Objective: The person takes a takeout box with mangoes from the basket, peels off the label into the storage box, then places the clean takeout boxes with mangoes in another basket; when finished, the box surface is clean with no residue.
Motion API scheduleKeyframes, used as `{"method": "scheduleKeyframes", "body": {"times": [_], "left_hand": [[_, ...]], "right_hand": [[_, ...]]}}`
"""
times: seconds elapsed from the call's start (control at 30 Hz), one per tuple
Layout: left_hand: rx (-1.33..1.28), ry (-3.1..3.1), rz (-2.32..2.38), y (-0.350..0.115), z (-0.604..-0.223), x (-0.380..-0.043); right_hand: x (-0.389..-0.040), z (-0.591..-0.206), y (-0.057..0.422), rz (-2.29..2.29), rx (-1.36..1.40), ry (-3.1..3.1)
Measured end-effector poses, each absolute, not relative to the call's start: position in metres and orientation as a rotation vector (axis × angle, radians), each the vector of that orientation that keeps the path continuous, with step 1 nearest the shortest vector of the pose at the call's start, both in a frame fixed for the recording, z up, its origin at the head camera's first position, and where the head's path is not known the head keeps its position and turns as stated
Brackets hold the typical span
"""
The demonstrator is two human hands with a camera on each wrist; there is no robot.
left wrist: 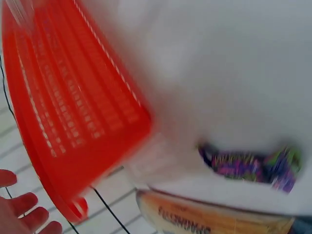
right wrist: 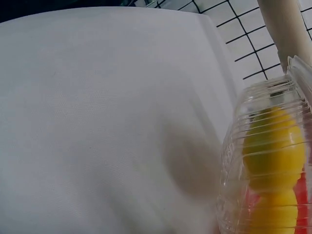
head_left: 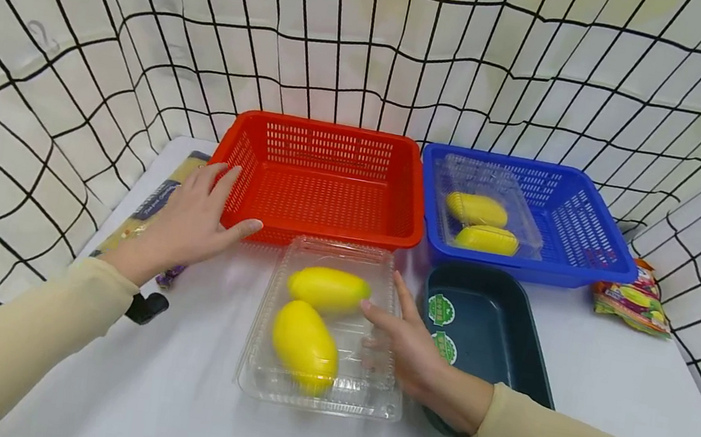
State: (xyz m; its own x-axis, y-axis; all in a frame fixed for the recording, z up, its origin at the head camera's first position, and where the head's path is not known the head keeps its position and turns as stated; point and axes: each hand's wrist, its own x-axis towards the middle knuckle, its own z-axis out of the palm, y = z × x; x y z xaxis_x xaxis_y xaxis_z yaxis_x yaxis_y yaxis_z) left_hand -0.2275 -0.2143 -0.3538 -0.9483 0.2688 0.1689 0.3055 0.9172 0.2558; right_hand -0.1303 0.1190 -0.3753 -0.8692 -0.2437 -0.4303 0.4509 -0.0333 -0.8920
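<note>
A clear plastic clamshell box with two yellow mangoes inside is in front of the red basket. My right hand holds the box by its right side, thumb over the lid; some of its fingers show through the plastic. In the right wrist view the ribbed box stands at the right edge with the yellow fruit in it. My left hand is spread at the red basket's left front corner, holding nothing. Its fingers appear beside the basket in the left wrist view.
A blue basket at the back right holds another clear box with two yellow pieces. The dark green tray lies right of my right hand. Snack packets lie far right; a long yellow package and purple wrapper are left. Black netting surrounds the table.
</note>
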Motion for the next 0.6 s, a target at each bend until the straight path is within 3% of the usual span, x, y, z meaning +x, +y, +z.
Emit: {"method": "scheduleKeyframes", "body": {"times": [0.27,0.6], "left_hand": [[-0.281,-3.273,-0.405,-0.232,-0.356,-0.265],[-0.272,-3.342,-0.535,-0.230,-0.356,-0.274]], "right_hand": [[-0.126,-0.357,0.141,-1.868,0.153,1.791],[-0.141,-0.316,0.202,-1.906,-0.050,1.688]]}}
